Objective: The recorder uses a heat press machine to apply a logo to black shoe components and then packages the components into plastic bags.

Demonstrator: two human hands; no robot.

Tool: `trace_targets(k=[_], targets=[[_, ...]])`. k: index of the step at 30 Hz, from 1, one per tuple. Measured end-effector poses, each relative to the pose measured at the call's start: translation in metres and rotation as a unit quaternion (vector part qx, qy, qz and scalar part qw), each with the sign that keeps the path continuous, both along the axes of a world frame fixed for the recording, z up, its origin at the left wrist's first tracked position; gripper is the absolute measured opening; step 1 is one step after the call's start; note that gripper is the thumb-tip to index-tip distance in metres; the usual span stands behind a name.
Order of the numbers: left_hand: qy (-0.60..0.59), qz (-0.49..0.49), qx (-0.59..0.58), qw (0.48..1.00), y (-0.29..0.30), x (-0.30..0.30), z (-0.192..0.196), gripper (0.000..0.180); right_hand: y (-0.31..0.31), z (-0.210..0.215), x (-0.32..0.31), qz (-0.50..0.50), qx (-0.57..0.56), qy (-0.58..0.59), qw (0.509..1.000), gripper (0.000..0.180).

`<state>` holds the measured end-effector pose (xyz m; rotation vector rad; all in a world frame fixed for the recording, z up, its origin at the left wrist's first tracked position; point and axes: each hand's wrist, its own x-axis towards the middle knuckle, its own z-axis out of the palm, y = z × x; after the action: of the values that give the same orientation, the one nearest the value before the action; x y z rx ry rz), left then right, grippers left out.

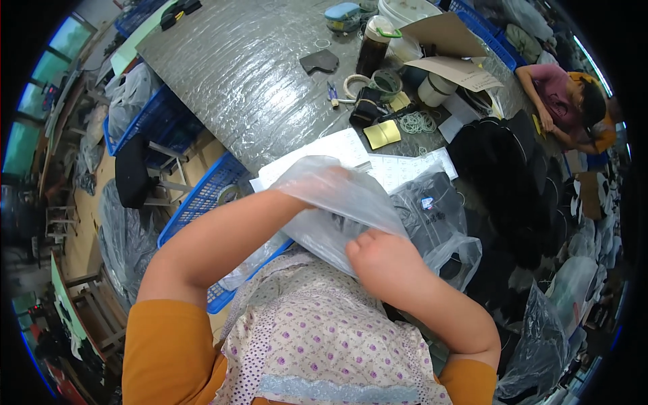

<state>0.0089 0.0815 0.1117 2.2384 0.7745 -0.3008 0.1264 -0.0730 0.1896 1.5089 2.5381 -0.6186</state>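
A clear plastic bag [307, 229] is spread in front of me at the table's near edge. My left hand [327, 179] reaches inside it and shows blurred through the film, its fingers hard to make out. My right hand [381, 256] is closed on the bag's near right side, knuckles up. Something dark shows faintly through the bag between my hands; its kind is not visible. Just right of the bag lies a dark item in clear plastic packaging [432, 209]. White printed sheets [331, 152] lie under and beyond the bag.
On the table [256, 81] stand a dark bottle with a white lid [373, 47], tape rolls [386, 82], a yellow note pad [383, 134] and an open cardboard box [445, 34]. Black goods [503, 182] pile up at right. A blue crate [202, 196] sits left. Another person [557, 101] works far right.
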Motion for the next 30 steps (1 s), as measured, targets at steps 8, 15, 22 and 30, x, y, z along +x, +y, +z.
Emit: trace_targets(k=[8, 15, 22, 30], targets=[[-0.192, 0.365, -0.475, 0.778, -0.060, -0.026, 0.040, 0.027, 0.017, -0.016, 0.038, -0.143, -0.076, 0.331, 0.929, 0.080], [-0.298, 0.412, -0.581, 0.636, -0.059, -0.050, 0.030, 0.033, 0.017, -0.077, 0.022, -0.332, -0.358, 0.743, 0.458, 0.047], [-0.129, 0.220, -0.073, 0.964, -0.069, -0.050, 0.053, 0.044, 0.007, -0.094, 0.028, -0.289, -0.460, 0.772, 0.331, 0.035], [-0.287, 0.398, -0.417, 0.765, -0.065, -0.047, 0.027, 0.027, 0.001, -0.082, 0.017, -0.368, -0.380, 0.747, 0.403, 0.037]])
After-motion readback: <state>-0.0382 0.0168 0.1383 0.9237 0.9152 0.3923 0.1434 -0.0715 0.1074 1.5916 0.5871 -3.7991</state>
